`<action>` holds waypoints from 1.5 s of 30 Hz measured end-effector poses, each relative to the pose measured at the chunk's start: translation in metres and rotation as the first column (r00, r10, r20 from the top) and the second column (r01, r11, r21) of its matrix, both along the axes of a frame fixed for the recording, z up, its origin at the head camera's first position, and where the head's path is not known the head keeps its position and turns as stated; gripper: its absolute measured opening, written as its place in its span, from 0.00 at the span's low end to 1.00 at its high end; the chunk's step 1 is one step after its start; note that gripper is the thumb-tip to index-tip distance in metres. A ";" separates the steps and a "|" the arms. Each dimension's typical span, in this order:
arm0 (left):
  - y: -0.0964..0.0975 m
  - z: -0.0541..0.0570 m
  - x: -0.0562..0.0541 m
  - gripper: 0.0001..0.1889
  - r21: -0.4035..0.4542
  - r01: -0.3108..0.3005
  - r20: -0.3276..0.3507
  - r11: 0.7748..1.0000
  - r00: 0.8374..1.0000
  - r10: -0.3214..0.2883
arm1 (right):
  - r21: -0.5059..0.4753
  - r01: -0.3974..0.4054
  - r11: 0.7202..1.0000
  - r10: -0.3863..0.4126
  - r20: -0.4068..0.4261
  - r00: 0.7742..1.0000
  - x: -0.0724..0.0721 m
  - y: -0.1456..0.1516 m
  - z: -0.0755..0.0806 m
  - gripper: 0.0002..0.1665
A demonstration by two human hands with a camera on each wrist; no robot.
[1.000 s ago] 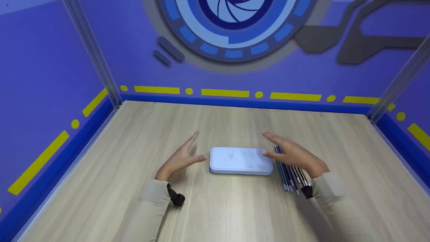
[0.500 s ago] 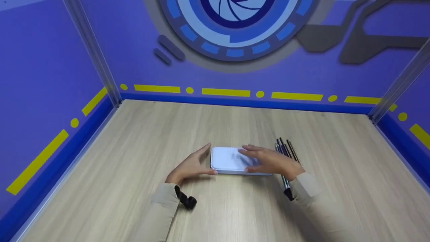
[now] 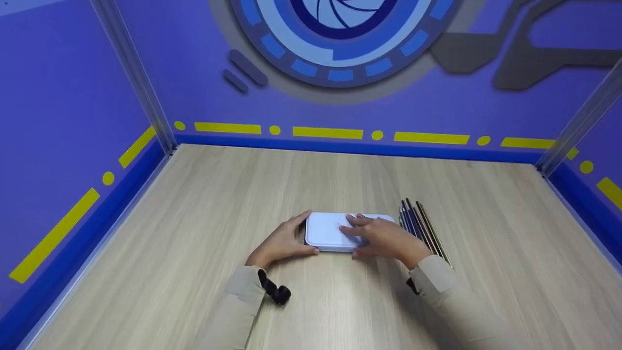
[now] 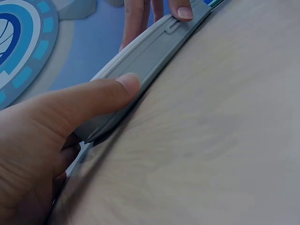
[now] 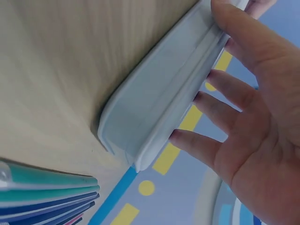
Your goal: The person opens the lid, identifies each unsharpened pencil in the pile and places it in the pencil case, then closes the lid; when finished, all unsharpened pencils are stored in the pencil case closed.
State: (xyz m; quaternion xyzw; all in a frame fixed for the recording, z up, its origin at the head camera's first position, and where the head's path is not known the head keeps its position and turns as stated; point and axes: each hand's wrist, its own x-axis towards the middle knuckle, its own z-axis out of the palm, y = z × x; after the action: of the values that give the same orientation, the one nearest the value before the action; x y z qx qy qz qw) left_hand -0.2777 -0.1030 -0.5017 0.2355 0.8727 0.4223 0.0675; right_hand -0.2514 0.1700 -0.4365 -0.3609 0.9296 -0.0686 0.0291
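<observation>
A white, flat pencil case (image 3: 323, 229) lies closed on the table in the head view. My left hand (image 3: 281, 243) grips its left end, thumb (image 4: 112, 91) along the near side wall and fingers behind, partly hidden. Across the right half of the lid rests my right hand (image 3: 391, 239), its fingers (image 5: 199, 145) extended and spread. The right thumb (image 4: 182, 10) touches the front wall beside a small raised catch (image 4: 172, 26).
Several pencils (image 3: 413, 218) lie in a loose bundle just right of the case, partly under the right forearm. Blue panels (image 3: 243, 109) wall the wooden table (image 3: 223, 194) at the back and both sides.
Both hands have come in toward the case from either side. The left now holds its left end; the right has moved left and settled on the lid. The case stays in place.
</observation>
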 end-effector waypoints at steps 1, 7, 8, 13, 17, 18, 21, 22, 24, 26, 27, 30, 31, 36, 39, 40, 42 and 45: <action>0.000 0.000 0.000 0.56 -0.001 -0.009 0.003 1.000 1.000 0.009 | 0.007 0.003 1.000 -0.003 -0.004 1.000 0.000 -0.001 0.000 0.40; 0.001 -0.001 0.001 0.56 -0.022 -0.043 0.001 0.999 0.999 0.043 | 0.058 -0.021 0.998 0.026 -0.099 0.995 -0.002 -0.003 -0.001 0.41; 0.001 -0.001 0.001 0.56 -0.024 -0.044 -0.001 0.999 0.999 0.044 | 0.067 -0.029 0.997 0.037 -0.121 0.992 -0.002 -0.003 -0.001 0.41; 0.002 0.000 0.001 0.57 -0.015 -0.039 0.000 0.999 0.999 0.039 | 0.096 -0.083 0.992 0.102 -0.206 0.973 -0.004 -0.001 -0.002 0.38; 0.002 0.001 0.001 0.56 -0.019 -0.039 -0.006 0.999 0.999 0.039 | 0.133 -0.140 0.981 0.173 -0.276 0.945 -0.007 -0.001 -0.004 0.37; 0.002 0.001 0.002 0.56 -0.023 -0.040 -0.006 0.999 0.999 0.040 | 0.142 -0.151 0.978 0.187 -0.290 0.939 -0.007 -0.001 -0.005 0.37; 0.002 0.002 0.002 0.55 -0.033 -0.045 -0.004 0.998 0.999 0.045 | 0.172 -0.178 0.969 0.227 -0.333 0.915 -0.009 -0.002 -0.007 0.36; 0.001 0.002 0.002 0.55 -0.036 -0.048 -0.004 0.998 0.999 0.048 | 0.177 -0.184 0.967 0.236 -0.342 0.909 -0.009 -0.002 -0.007 0.36; 0.002 0.001 0.003 0.55 -0.038 -0.054 0.003 0.998 0.999 0.054 | 0.177 -0.194 0.965 0.246 -0.350 0.904 -0.009 -0.002 -0.008 0.36; 0.002 0.001 0.003 0.55 -0.039 -0.057 0.012 0.998 0.998 0.058 | 0.176 -0.204 0.963 0.255 -0.354 0.900 -0.010 -0.001 -0.009 0.36; 0.002 0.001 0.003 0.55 -0.042 -0.061 0.017 0.997 0.998 0.061 | 0.175 -0.209 0.962 0.259 -0.355 0.898 -0.010 -0.001 -0.009 0.36; 0.002 0.001 0.004 0.55 -0.045 -0.065 0.030 0.997 0.997 0.066 | 0.175 -0.218 0.960 0.268 -0.357 0.895 -0.010 0.000 -0.010 0.36; 0.002 0.001 0.004 0.55 -0.047 -0.065 0.031 0.997 0.997 0.066 | 0.178 -0.220 0.959 0.271 -0.359 0.893 -0.010 0.001 -0.010 0.36; 0.001 0.001 0.004 0.56 -0.067 -0.061 0.040 0.996 0.997 0.064 | 0.212 -0.219 0.952 0.287 -0.378 0.880 -0.011 0.001 -0.012 0.37; 0.001 0.002 0.005 0.56 -0.070 -0.054 0.041 0.996 0.998 0.057 | 0.235 -0.210 0.949 0.288 -0.378 0.880 -0.010 0.001 -0.012 0.38; 0.001 0.003 0.005 0.56 -0.070 -0.053 0.039 0.996 0.998 0.056 | 0.240 -0.207 0.949 0.287 -0.377 0.881 -0.010 0.001 -0.012 0.38; 0.001 0.003 0.005 0.56 -0.070 -0.050 0.035 0.996 0.998 0.053 | 0.252 -0.199 0.947 0.285 -0.375 0.882 -0.010 0.000 -0.011 0.39; 0.001 0.004 0.006 0.57 -0.079 -0.050 0.034 0.996 0.998 0.053 | 0.267 -0.193 0.944 0.287 -0.375 0.882 -0.009 0.000 -0.010 0.39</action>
State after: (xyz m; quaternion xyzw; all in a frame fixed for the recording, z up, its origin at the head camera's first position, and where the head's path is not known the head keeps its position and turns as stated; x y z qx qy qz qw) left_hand -0.2720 -0.1020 -0.4976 0.2023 0.8930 0.3936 0.0815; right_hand -0.2601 0.1697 -0.4469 -0.4746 0.8645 0.1166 -0.1173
